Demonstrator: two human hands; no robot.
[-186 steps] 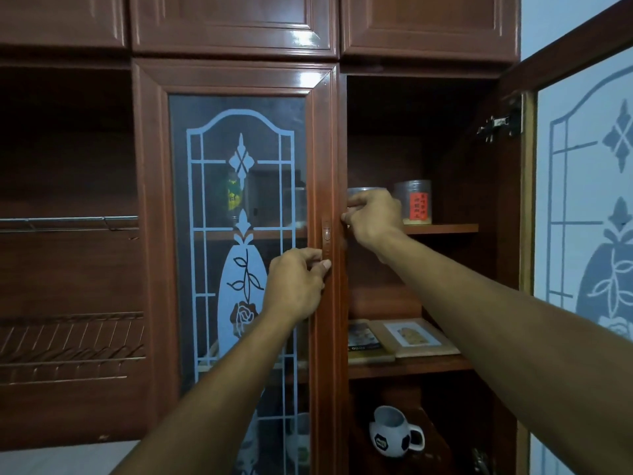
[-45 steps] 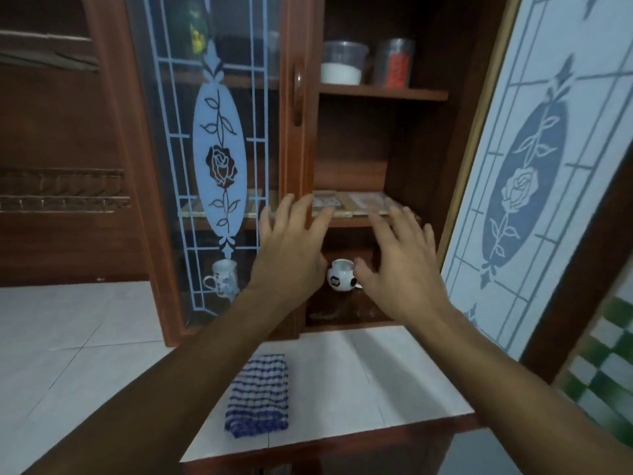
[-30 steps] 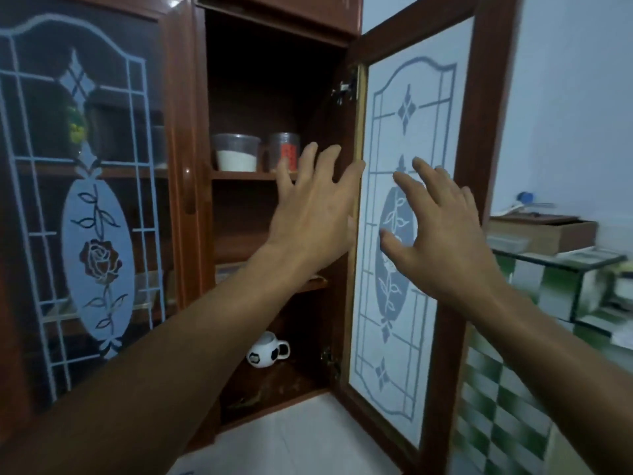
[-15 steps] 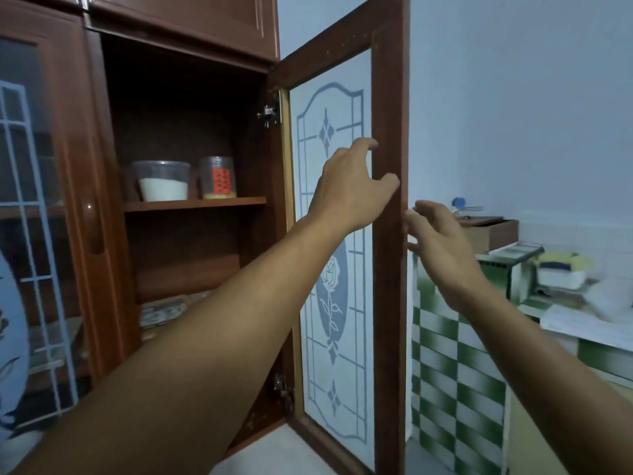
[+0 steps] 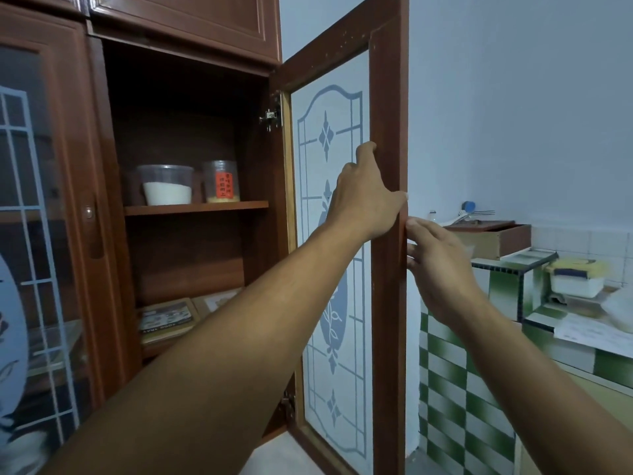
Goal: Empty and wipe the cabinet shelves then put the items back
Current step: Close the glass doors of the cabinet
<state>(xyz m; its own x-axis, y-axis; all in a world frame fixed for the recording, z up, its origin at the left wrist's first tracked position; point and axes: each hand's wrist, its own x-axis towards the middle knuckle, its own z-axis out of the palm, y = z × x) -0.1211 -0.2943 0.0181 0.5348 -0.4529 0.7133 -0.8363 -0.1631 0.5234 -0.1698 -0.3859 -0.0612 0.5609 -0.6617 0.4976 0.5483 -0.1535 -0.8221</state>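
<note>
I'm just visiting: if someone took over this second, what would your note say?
Left hand grips the open brown wooden glass-paned door at its free edge; right hand touches that edge.
On the upper shelf: clear tub of white powder, clear jar with red label. Flat framed items lie on the shelf below.
Done: door open. Left: empty, wipe, refill.

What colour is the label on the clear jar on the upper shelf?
The label is orange-red with dark print, clearest in the head view.

red jar label [image 5: 223, 184] — unreadable | counter clutter [image 5: 575, 279] — blurred | closed door [image 5: 34, 234] cut off
</note>
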